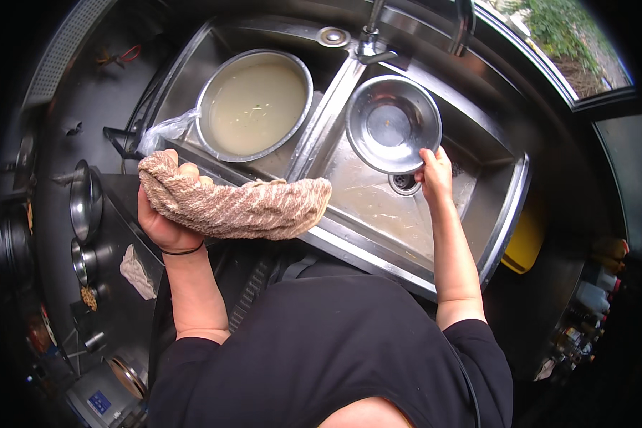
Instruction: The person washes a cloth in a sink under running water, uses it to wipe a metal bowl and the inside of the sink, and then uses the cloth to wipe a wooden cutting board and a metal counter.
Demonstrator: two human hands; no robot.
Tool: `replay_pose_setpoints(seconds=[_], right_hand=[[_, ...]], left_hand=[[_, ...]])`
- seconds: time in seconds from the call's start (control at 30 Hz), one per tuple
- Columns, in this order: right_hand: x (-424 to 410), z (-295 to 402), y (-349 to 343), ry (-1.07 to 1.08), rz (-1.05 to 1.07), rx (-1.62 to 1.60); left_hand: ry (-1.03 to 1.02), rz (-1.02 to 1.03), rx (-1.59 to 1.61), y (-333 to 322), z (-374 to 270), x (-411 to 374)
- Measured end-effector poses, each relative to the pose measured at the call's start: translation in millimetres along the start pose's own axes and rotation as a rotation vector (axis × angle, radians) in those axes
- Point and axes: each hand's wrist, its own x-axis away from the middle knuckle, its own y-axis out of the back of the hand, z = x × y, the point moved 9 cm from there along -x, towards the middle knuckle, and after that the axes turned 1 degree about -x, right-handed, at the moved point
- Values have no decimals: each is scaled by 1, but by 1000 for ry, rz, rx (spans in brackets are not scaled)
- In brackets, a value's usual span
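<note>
My left hand grips a brown-and-white knitted cloth, which stretches rightward in front of the sink. Between the thumb and fingers of my right hand is the rim of a shiny metal bowl, tilted over the right basin of a stainless steel sink. Small specks show on the bowl's inner bottom. In the left basin stands a large metal pot of cloudy, pale liquid with bits floating in it. A clear plastic bag hangs by the pot's left side.
A faucet rises behind the sink divider. The drain lies just below the bowl. Metal bowls and a crumpled cloth rest on the dark counter at left. Right of the sink is a yellow object; several bottles stand farther right.
</note>
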Motion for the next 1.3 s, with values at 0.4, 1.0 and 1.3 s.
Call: replay_pose_setpoints(seconds=[0.4, 1.0, 1.3], right_hand=[[-55, 4, -341, 508, 177, 1128], [65, 70, -295, 55, 618, 65], [-61, 151, -150, 739, -411, 1075]], left_hand=[[-132, -158, -229, 90, -96, 54], [479, 14, 150, 76, 13, -97], [814, 156, 97, 26, 147, -96]])
